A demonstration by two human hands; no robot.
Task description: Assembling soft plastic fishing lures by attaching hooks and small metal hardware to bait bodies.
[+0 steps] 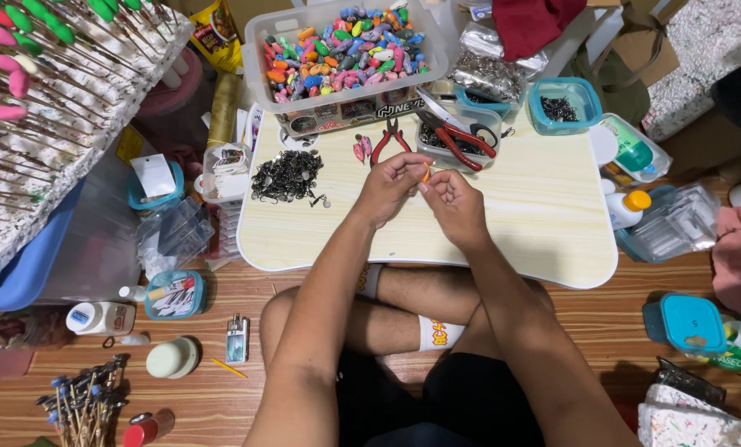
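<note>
Orange small bead (pixel 425 173) sat pinched between left hand (pixel 393 185) and right hand (pixel 452 201) over pale wooden lap table (pixel 536 215); fingertip grip probably should stay steady.

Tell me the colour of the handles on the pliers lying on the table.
Red, on both pliers; clearest in the head view.

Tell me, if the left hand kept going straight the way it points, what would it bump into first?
Probably the red-handled pliers lying on the table just beyond the left hand, though depth is hard to judge. Further along sits the tub of colourful beads.
</note>
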